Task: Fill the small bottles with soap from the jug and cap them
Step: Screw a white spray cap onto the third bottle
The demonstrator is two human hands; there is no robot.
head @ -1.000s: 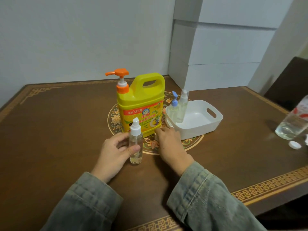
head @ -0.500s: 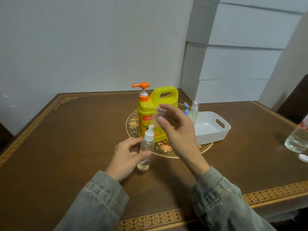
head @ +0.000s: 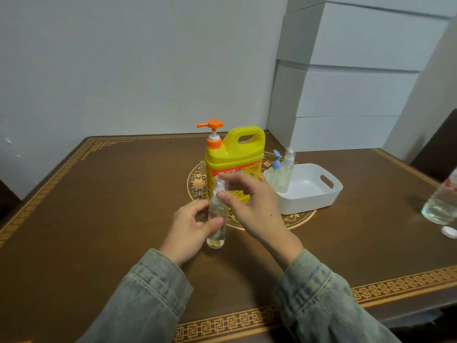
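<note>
Dark brown wooden table (head: 99,206) with gold fret border, set against a pale wall. Near the table's middle, a small clear plastic spray bottle (head: 217,226) stands upright; left hand (head: 191,225) grips its body, thumb across the front. Right hand (head: 252,206) pinches the clear cap (head: 220,185) over the bottle's white sprayer. Just behind stands a yellow soap jug (head: 235,164) with orange pump. Toward the right edge, a white plastic basket (head: 311,196) holds two more small bottles (head: 282,172), upright in its near-left corner.
</note>
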